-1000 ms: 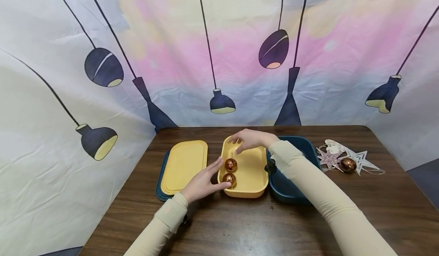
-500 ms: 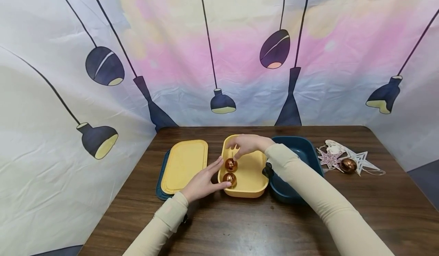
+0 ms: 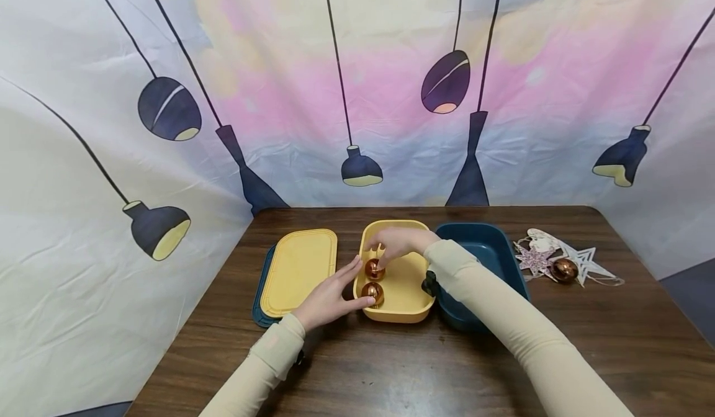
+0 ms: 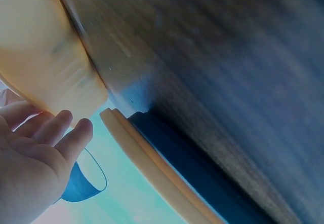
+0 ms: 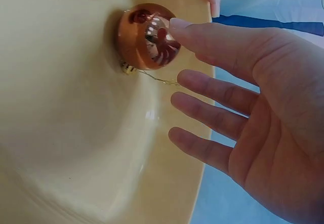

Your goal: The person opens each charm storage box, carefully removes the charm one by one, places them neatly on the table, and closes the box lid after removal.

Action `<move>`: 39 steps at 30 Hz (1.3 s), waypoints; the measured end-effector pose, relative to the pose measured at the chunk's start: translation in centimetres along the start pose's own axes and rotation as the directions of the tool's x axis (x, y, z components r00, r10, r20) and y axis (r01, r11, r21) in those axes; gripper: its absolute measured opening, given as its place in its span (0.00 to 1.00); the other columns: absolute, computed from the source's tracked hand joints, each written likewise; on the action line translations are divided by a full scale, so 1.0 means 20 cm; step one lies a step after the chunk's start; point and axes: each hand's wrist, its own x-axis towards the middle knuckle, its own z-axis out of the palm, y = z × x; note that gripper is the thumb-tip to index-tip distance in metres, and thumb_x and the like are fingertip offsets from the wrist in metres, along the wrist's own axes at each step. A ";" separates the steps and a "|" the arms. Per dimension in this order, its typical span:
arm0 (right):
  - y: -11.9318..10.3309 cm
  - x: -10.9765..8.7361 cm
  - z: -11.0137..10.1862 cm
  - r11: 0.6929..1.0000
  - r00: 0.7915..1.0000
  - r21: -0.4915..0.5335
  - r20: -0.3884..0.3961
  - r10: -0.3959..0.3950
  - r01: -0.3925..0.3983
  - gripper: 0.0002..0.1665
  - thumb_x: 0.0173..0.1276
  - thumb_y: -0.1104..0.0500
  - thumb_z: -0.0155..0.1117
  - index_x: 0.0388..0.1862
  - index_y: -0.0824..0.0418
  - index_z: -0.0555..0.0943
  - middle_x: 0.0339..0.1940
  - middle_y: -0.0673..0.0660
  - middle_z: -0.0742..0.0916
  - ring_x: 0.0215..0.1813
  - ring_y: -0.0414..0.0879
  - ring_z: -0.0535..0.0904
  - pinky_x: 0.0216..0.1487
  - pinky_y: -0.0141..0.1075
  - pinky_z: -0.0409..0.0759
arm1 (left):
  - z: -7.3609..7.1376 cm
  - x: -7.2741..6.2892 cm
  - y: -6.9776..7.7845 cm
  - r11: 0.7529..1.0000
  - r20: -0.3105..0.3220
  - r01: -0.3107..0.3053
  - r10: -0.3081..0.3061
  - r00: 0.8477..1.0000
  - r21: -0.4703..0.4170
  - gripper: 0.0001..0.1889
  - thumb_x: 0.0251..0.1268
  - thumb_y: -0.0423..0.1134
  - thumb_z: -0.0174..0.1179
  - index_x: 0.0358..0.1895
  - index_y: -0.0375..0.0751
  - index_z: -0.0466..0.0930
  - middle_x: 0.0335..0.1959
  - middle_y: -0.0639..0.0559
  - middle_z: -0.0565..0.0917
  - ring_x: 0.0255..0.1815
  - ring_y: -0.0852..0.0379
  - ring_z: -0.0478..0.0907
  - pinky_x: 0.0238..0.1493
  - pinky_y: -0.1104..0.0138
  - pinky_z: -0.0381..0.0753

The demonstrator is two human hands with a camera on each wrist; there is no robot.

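A yellow plastic box (image 3: 399, 316) holds two shiny copper bauble ornaments along its left wall. My left hand (image 3: 329, 299) rests against that wall with fingers extended, its thumb over the nearer bauble (image 3: 371, 291). In the left wrist view its fingertips lie along the outside of the box. Inside the box, my right hand (image 3: 399, 243) reaches down to the farther bauble (image 3: 372, 274). The right wrist view shows its thumb tip at this bauble (image 5: 144, 41), the other fingers spread loosely near a thin gold hanging loop (image 5: 164, 81).
A dark blue box (image 3: 486, 243) stands right of the yellow one, beneath my right forearm. A yellow lid (image 3: 301, 271) lies on a blue lid (image 3: 259, 311) at left. Farther right are star ornaments (image 3: 586, 260) and another copper bauble (image 3: 564, 270).
My right hand has moved down and slightly nearer, from the far part of the yellow box to the farther bauble. The left hand has stayed in place.
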 end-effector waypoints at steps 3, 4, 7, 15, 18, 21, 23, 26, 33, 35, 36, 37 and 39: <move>0.00 0.00 0.01 1.000 1.000 -0.018 0.000 0.000 0.000 0.29 0.67 0.59 0.71 0.67 0.59 0.79 0.62 0.56 0.84 0.64 0.53 0.77 0.62 0.43 0.76 | 0.00 0.00 0.00 1.000 -0.002 -0.003 0.003 1.000 0.005 0.51 0.61 0.72 0.59 0.81 0.46 0.56 0.82 0.52 0.53 0.77 0.46 0.59 0.70 0.49 0.67; 0.00 0.01 0.02 1.000 1.000 -0.020 0.000 -0.003 0.003 0.28 0.67 0.59 0.71 0.66 0.58 0.80 0.61 0.56 0.84 0.63 0.52 0.78 0.62 0.43 0.76 | 0.00 0.00 0.00 1.000 -0.001 -0.003 0.003 1.000 0.006 0.51 0.61 0.72 0.59 0.81 0.46 0.56 0.82 0.52 0.53 0.77 0.47 0.59 0.70 0.49 0.67; 0.00 0.02 0.04 0.999 1.000 -0.035 0.007 -0.003 0.003 0.27 0.66 0.58 0.73 0.64 0.55 0.82 0.59 0.53 0.85 0.62 0.49 0.78 0.61 0.42 0.76 | -0.01 0.00 0.00 1.000 -0.001 -0.005 0.005 1.000 0.009 0.51 0.61 0.72 0.59 0.81 0.47 0.55 0.82 0.51 0.54 0.77 0.47 0.59 0.70 0.49 0.66; -0.01 0.04 0.08 0.999 0.999 -0.033 0.038 0.007 -0.006 0.25 0.64 0.58 0.74 0.61 0.54 0.83 0.54 0.49 0.85 0.53 0.44 0.78 0.57 0.38 0.76 | 0.00 -0.01 0.00 1.000 0.001 -0.012 0.012 1.000 0.006 0.51 0.62 0.71 0.60 0.81 0.47 0.55 0.81 0.48 0.54 0.77 0.46 0.59 0.71 0.50 0.66; -0.02 0.04 0.09 0.999 0.999 -0.013 0.037 0.035 -0.035 0.28 0.62 0.58 0.76 0.62 0.56 0.82 0.54 0.50 0.85 0.54 0.44 0.78 0.59 0.39 0.76 | 0.00 0.00 -0.01 1.000 0.001 -0.005 0.005 1.000 0.009 0.51 0.62 0.72 0.60 0.81 0.47 0.55 0.82 0.50 0.53 0.78 0.48 0.58 0.72 0.51 0.65; -0.03 0.04 0.10 0.998 0.997 -0.014 0.040 0.067 -0.066 0.31 0.61 0.57 0.78 0.64 0.57 0.80 0.57 0.52 0.84 0.58 0.46 0.77 0.62 0.41 0.75 | 0.00 0.00 0.00 1.000 0.002 0.001 -0.001 1.000 0.008 0.51 0.61 0.72 0.60 0.81 0.48 0.55 0.82 0.53 0.53 0.78 0.48 0.58 0.72 0.51 0.64; -0.03 0.04 0.11 0.996 0.995 -0.021 0.042 0.087 -0.086 0.33 0.60 0.57 0.78 0.65 0.57 0.79 0.58 0.53 0.83 0.60 0.48 0.77 0.64 0.42 0.74 | 0.00 0.00 0.00 1.000 0.001 0.002 -0.002 1.000 0.004 0.51 0.61 0.72 0.60 0.81 0.48 0.55 0.82 0.53 0.53 0.78 0.48 0.57 0.72 0.51 0.64; -0.02 0.04 0.12 0.993 0.993 -0.042 0.041 0.107 -0.106 0.35 0.60 0.56 0.79 0.66 0.57 0.78 0.60 0.54 0.82 0.62 0.48 0.77 0.65 0.42 0.73 | 0.00 0.00 0.00 1.000 0.000 0.003 -0.003 1.000 -0.001 0.51 0.61 0.72 0.60 0.81 0.48 0.55 0.82 0.54 0.52 0.78 0.48 0.57 0.72 0.51 0.64; -0.02 0.06 0.13 0.990 0.990 -0.041 0.045 0.136 -0.134 0.34 0.61 0.56 0.78 0.66 0.55 0.78 0.59 0.52 0.83 0.60 0.46 0.77 0.64 0.40 0.74 | 0.00 0.00 0.00 1.000 0.000 0.000 0.000 1.000 0.003 0.51 0.61 0.71 0.60 0.81 0.48 0.55 0.82 0.54 0.52 0.78 0.49 0.57 0.73 0.51 0.64; -0.03 0.06 0.13 0.990 0.989 -0.035 0.045 0.139 -0.137 0.34 0.61 0.56 0.78 0.65 0.55 0.78 0.58 0.52 0.83 0.59 0.45 0.77 0.63 0.40 0.74 | 0.00 0.00 0.00 1.000 -0.001 -0.005 0.005 1.000 0.006 0.51 0.62 0.71 0.60 0.81 0.47 0.55 0.82 0.52 0.53 0.78 0.48 0.57 0.73 0.51 0.63; -0.03 0.06 0.13 0.990 0.989 -0.033 0.046 0.138 -0.137 0.33 0.61 0.56 0.78 0.65 0.55 0.78 0.58 0.52 0.83 0.59 0.45 0.77 0.62 0.39 0.75 | 0.00 0.00 0.00 1.000 -0.002 -0.007 0.007 1.000 0.006 0.51 0.62 0.71 0.60 0.81 0.47 0.55 0.82 0.51 0.53 0.78 0.48 0.57 0.73 0.51 0.63; -0.03 0.06 0.13 0.990 0.990 -0.033 0.046 0.137 -0.136 0.33 0.61 0.56 0.78 0.65 0.55 0.78 0.57 0.52 0.83 0.58 0.45 0.77 0.62 0.39 0.75 | 0.00 0.00 0.00 1.000 -0.002 -0.010 0.010 1.000 0.006 0.50 0.62 0.70 0.60 0.81 0.46 0.55 0.82 0.50 0.53 0.78 0.48 0.57 0.73 0.51 0.63; -0.03 0.06 0.13 0.990 0.990 -0.040 0.046 0.135 -0.133 0.33 0.60 0.56 0.78 0.65 0.56 0.78 0.57 0.52 0.83 0.59 0.45 0.77 0.62 0.39 0.74 | 0.00 0.00 0.00 1.000 -0.001 -0.012 0.012 1.000 0.004 0.50 0.62 0.70 0.60 0.80 0.46 0.55 0.82 0.50 0.53 0.78 0.48 0.57 0.73 0.51 0.63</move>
